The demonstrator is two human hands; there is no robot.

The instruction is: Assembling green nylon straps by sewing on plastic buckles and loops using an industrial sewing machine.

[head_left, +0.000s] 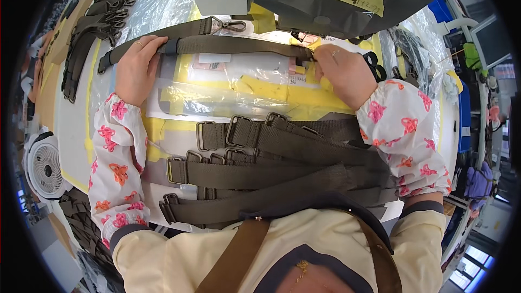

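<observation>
A long dark olive webbing strap [239,45] runs left to right across the worktop. My left hand [138,68] is closed round its left part, near a dark band. Just below the machine head [331,0], my right hand [347,76] pinches the strap's right end; its fingertips are partly hidden. Behind this length lies another stretch of strap with a metal snap hook [228,24] at its end; whether the two are one piece I cannot tell. Nearer my body, several straps with metal buckles [239,130] lie in an overlapping pile.
Straps with hooks [108,19] hang together at the far left. Clear plastic sheet [211,97] and yellow tape [309,100] cover the worktop. Black loop handles [374,65] stand beside my right wrist. A white fan [46,165] is at the left edge.
</observation>
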